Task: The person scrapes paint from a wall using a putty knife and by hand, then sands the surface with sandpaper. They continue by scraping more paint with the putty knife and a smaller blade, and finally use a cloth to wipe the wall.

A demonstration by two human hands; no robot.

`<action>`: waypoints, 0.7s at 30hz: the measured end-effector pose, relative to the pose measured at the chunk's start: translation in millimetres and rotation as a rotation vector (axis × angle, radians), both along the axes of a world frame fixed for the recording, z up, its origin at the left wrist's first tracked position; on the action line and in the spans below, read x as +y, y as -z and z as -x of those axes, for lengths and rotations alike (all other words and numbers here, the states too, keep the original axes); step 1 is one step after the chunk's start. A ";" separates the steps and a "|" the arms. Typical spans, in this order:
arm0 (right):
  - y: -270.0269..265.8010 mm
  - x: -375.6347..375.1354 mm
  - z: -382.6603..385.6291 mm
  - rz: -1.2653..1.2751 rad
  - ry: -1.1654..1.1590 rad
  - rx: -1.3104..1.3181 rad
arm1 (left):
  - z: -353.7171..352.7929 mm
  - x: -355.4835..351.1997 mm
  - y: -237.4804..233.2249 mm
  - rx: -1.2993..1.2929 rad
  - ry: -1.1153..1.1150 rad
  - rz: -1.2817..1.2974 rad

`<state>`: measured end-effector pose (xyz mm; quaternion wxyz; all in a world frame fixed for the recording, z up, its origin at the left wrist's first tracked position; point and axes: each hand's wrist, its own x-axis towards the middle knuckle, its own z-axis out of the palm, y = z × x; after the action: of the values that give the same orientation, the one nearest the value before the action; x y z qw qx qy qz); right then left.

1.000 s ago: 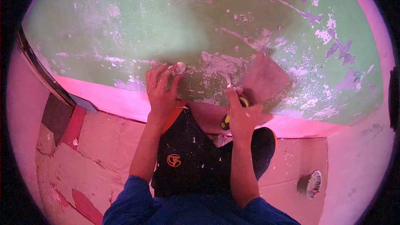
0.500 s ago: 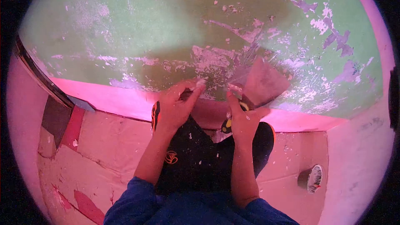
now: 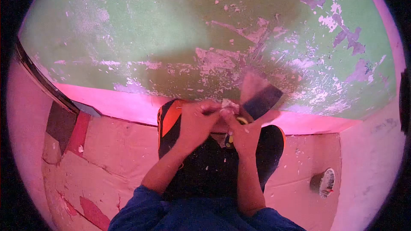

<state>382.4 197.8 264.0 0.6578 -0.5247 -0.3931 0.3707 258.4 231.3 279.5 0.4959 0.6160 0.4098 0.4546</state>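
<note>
In front of my lap, my right hand (image 3: 247, 136) grips a broad scraper (image 3: 263, 98). Its wide flat blade angles up and to the right, and its yellow and black handle runs down through my palm. Between my two hands is a small pale, crumpled scrap (image 3: 229, 105), with my right thumb against it. My left hand (image 3: 197, 122) is closed, its fingertips pinched at the scrap's left side. Just beyond my hands rises the green wall (image 3: 171, 25), its paint scraped and flaking in pale patches.
A pink band (image 3: 111, 98) runs along the wall's foot. Paper-like sheeting (image 3: 120, 145) with torn spots covers the floor. A small tub (image 3: 322, 182) with a white-coated rim lies at the right. Pale flakes dot my dark trousers (image 3: 205, 175).
My hands were apart, each at a pale bit; now they meet at the scrap. My left hand moved right and down, and the scraper's blade tilted, its face turning darker.
</note>
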 end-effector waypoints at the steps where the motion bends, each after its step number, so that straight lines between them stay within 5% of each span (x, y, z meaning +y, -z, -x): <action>1: 2.5 1.6 -1.6 0.037 0.055 0.009 | -9.0 -8.2 4.8 0.014 -0.029 -0.145; 5: 1.6 13.5 -23.6 -0.002 0.272 0.110 | -3.9 -24.5 -11.0 0.175 0.000 -0.362; 7: 0.7 10.0 -43.1 0.184 0.223 0.281 | 13.2 -4.5 -8.8 0.238 -0.298 -0.599; 10: 23.5 16.5 -45.6 -0.016 0.204 0.186 | 29.6 48.1 -24.7 0.389 -0.757 -1.071; 13: 46.5 17.7 -51.5 0.008 0.068 0.171 | 24.1 79.8 -34.0 0.187 -0.804 -1.124; 21: 73.0 16.7 -42.7 0.099 0.061 0.192 | 20.8 84.6 -21.1 0.333 -0.728 -1.317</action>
<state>425.1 214.5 191.0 0.6767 -0.5304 -0.2931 0.4181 237.6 315.9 300.5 -0.2219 0.6707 0.3007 0.6407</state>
